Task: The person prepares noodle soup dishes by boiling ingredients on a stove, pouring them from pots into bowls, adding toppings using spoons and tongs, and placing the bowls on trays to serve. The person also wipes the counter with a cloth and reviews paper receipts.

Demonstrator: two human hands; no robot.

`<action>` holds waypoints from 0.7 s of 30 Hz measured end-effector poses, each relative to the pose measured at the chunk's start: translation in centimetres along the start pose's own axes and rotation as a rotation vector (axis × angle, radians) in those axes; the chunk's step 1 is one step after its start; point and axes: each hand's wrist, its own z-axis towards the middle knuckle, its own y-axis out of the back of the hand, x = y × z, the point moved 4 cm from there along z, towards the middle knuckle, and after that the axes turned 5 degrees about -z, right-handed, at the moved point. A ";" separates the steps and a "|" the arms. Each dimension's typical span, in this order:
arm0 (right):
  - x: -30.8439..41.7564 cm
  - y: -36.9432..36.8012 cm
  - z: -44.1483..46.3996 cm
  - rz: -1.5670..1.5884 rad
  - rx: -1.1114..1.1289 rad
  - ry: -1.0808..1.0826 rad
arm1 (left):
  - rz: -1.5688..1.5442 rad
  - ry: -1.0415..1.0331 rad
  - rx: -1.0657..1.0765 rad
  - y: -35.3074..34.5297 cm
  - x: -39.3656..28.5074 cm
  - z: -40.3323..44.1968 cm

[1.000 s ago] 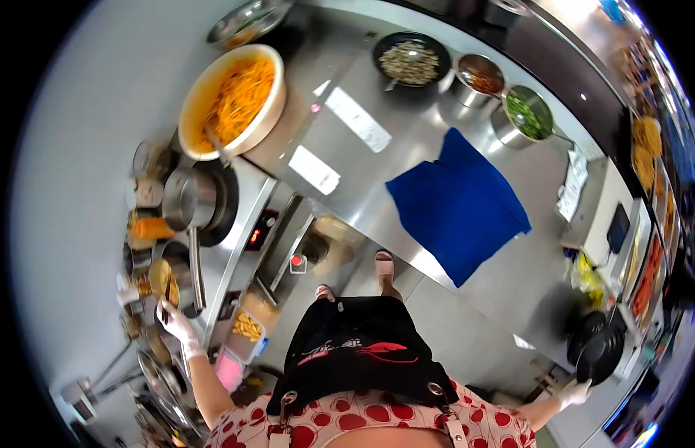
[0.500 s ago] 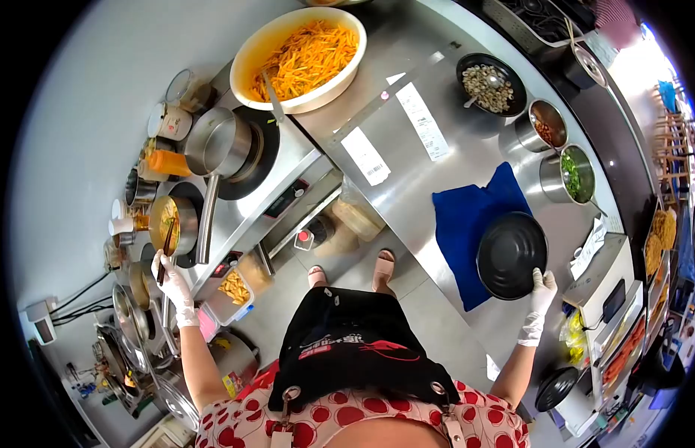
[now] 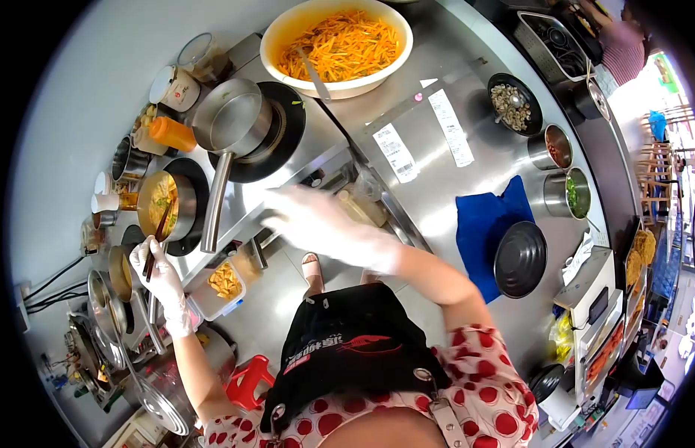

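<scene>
In the head view my gloved left hand (image 3: pixel 161 278) is closed around a pair of dark chopsticks (image 3: pixel 162 224). Their tips reach into a small pot (image 3: pixel 185 206) of yellowish food on the left stove. My gloved right hand (image 3: pixel 325 224) is smeared by motion, stretched across the gap in front of me; its finger state is unclear. Near it, an empty-looking saucepan (image 3: pixel 232 119) sits on the rear burner, its handle pointing toward me. A black bowl (image 3: pixel 521 260) rests partly on a blue cloth (image 3: pixel 485 231) on the right counter, apart from both hands.
A large white basin (image 3: pixel 396 67) of orange shreds stands at the back. Paper slips (image 3: pixel 396 153) lie on the steel counter. Along its far edge are a black bowl of clams (image 3: pixel 513 104) and two metal pots (image 3: pixel 568 193). A person (image 3: pixel 624 48) is at the upper right.
My right hand has let go of the black bowl and swung left toward the stove. My left hand stays on the chopsticks in the pot. The view has shifted slightly.
</scene>
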 end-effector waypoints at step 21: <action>7.9 -16.3 21.0 0.287 -0.037 -0.062 | -0.037 0.367 0.402 10.6 19.1 2.2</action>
